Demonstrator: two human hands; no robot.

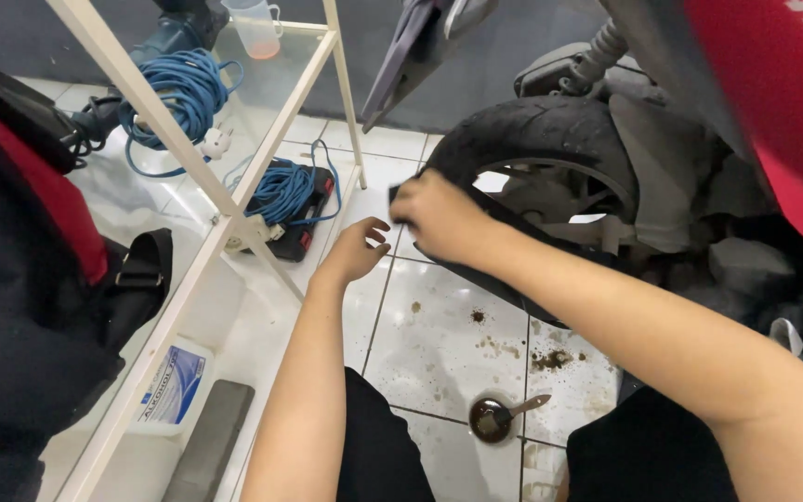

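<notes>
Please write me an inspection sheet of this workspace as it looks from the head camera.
Surface: white tiled floor, stained with brown specks and smears.
Job's things: scooter rear tyre; dark flat piece beside it, under the right hand.
Clutter: small round dish of dark liquid with a spoon; white plastic bottle; grey flat bar; measuring jug on the white frame shelf; black bag.
Hands: right hand rests on the dark flat piece; left hand open, fingers curled, just beside it.
Cables: blue coiled cable on the shelf; a second blue coil on a black case.
Surroundings: red scooter body; dark wall behind.
</notes>
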